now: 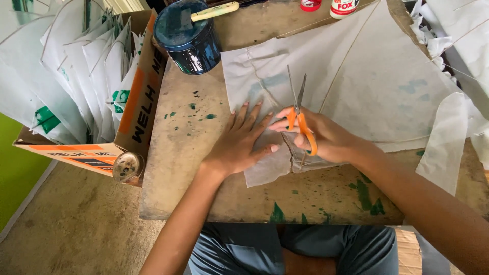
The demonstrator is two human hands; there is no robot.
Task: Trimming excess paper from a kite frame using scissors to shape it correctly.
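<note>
Pressing flat, fingers spread, the left hand [239, 145] pins paper [356, 86]; beside it, scissors [299, 114] are gripped by the right hand [326, 137].

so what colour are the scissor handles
Orange, seen best in the head view: the scissors are held in the right hand.

White tissue-like paper sheet [387, 81]: thin, translucent, lying flat on the worktable, spread from centre to far right. Slender pale sticks run across it in straight lines. Its near-left corner is creased and folded, with faint greenish staining further in. Scissors [300, 109]: orange handles, plain metal blades, blades slightly parted and pointing to the far side, positioned over the sheet's left portion, handles near, tips well above the folded corner.
</note>
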